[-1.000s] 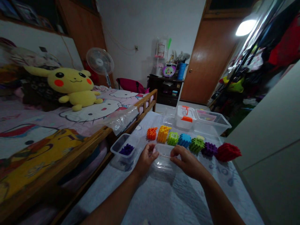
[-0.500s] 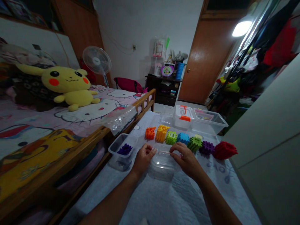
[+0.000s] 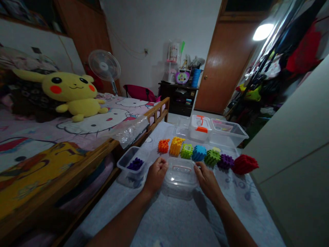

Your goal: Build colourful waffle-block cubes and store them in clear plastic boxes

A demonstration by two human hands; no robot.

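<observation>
So the clear box sits on the light cloth right in front of the person, between both hands, see-through lid on top and the handle across its middle. Can't tell if the rim is fully seated all round.

Left hand has fingers curled at the left edge of the lid, right hand has thumb and fingers at the right edge. Whether they're pinching or just resting there, can't tell. Honestly I'd match the pressure on both sides, since lopsided force would probably tilt thin plastic, and check the corners.

Just left is an open tub with dark purple pieces. Behind the box there's a row of toy blocks, orange block to red block, so I'd mind the right knuckles. Farther back: a white box with an orange latch.
</observation>
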